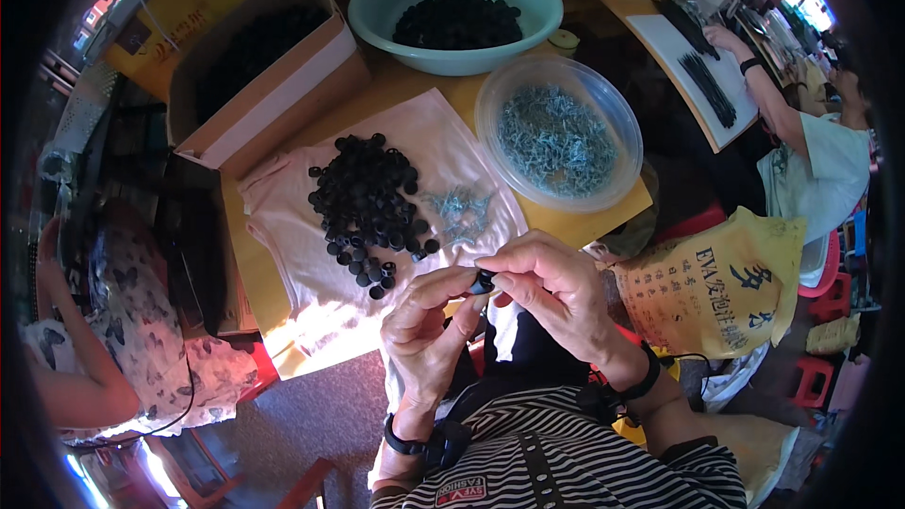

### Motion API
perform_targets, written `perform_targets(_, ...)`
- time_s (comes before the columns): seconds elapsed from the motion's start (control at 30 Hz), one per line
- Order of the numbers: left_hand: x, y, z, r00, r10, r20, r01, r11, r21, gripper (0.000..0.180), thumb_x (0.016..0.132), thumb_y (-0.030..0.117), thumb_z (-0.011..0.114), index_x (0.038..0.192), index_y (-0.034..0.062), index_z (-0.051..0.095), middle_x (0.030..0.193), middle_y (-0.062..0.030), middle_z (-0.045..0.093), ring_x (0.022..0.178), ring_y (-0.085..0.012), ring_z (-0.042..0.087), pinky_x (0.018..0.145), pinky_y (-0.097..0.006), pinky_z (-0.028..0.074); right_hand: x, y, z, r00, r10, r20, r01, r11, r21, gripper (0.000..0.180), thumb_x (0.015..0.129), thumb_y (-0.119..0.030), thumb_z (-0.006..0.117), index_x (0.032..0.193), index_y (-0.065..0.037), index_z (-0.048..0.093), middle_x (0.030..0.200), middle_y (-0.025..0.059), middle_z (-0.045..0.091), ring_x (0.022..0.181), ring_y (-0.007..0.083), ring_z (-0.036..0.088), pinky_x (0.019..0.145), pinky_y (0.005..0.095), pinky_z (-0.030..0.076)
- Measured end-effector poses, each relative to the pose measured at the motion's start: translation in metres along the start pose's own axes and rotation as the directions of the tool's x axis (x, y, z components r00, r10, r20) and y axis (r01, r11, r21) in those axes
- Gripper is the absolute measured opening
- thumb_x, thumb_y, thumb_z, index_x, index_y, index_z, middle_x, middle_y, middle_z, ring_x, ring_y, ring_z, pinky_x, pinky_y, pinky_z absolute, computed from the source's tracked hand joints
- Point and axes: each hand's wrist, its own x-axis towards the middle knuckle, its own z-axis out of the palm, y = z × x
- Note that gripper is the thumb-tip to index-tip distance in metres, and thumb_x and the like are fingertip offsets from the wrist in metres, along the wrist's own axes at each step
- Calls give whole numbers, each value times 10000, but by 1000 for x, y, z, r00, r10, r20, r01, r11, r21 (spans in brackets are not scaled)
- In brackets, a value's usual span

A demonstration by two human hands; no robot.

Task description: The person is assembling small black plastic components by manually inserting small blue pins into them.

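Close in front of my body, both hands meet over one small round black cap (484, 279). The thumb and forefinger of my left hand (426, 325) pinch it from the left. My right hand (556, 297) grips it from the other side, fingertips pressed together; part of the cap is hidden by them. Just beyond lies a loose heap of similar black caps (363, 193) on a pale pink cloth (283, 245). Right of that heap is a small cluster of thin bluish pieces (459, 215), too small to make out exactly.
A round see-through tub (492, 99) holds many bluish pieces. Behind it stands a pale green basin (368, 24) of black parts, with a cardboard box (292, 80) at left. A yellow sack (707, 287) stands right. One person (801, 165) works at the far right, another (85, 386) sits left.
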Motion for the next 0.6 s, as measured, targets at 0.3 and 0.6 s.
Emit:
perform_targets(0.3,-4,5,12,979,-192,-67,172,957,-233,237,800,-56,685,1029,-28,632,1068,-112,634,923,-152,619,824,-262,497,-3,-4,4,986,-167,16,163,931,-325,436,716,79,667,1136,-12,593,914,59,550,653,112,530,563,223,477)
perform_targets(0.6,-7,3,17,941,-317,-120,266,910,-318,193,777,-76,694,961,-19,676,1010,-109,667,909,-139,616,840,-268,494,-6,8,7,957,-287,-46,248,888,-388,391,678,79,716,1051,13,620,838,77,580,680,164,571,534,256,468)
